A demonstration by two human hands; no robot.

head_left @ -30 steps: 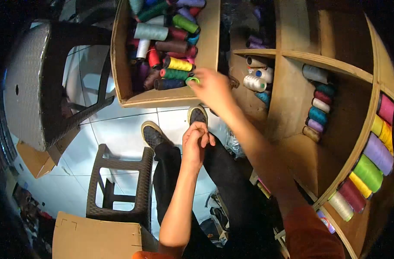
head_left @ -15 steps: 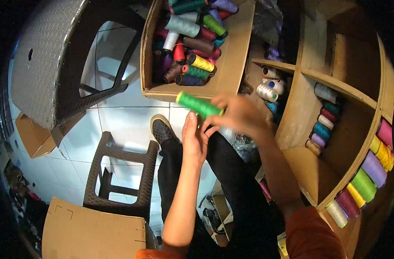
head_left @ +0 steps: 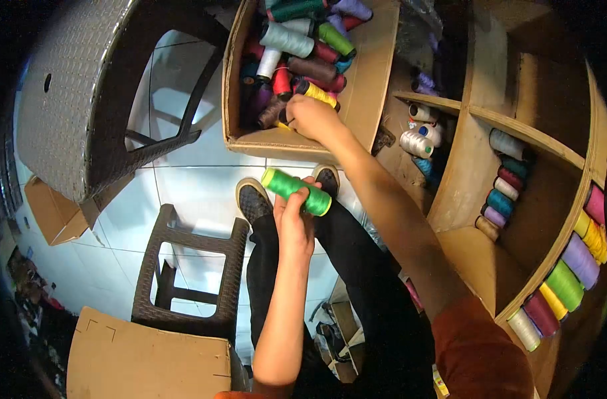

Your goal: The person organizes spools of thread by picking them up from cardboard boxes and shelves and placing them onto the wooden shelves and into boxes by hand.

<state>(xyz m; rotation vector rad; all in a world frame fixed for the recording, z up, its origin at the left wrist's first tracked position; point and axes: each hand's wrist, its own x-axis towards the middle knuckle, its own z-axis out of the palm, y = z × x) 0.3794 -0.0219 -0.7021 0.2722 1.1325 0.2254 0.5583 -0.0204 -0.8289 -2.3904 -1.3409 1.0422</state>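
My left hand [head_left: 294,219] is wrapped round a bright green thread spool [head_left: 295,190], held above my legs with its yellow-green end pointing up and left. My right hand [head_left: 311,120] reaches into the cardboard box [head_left: 363,100] at the top, its fingers curled down among the spools near the front wall. Whatever lies under those fingers is hidden. Just beyond them lies a yellow spool [head_left: 319,93], and a brown spool [head_left: 271,113] is to their left. Red, white, grey, green and purple spools fill the box's left part.
A wooden shelf [head_left: 450,193] with rows of spools stands on the right. On the left are a dark woven-pattern chair [head_left: 71,100] and a small stool [head_left: 234,266]. A closed cardboard box [head_left: 147,359] sits at the lower left, an open one [head_left: 57,209] behind it.
The green spool has passed from my right hand into my left. My right hand has moved up and left into the box, over where a green and a dark blue spool lay.
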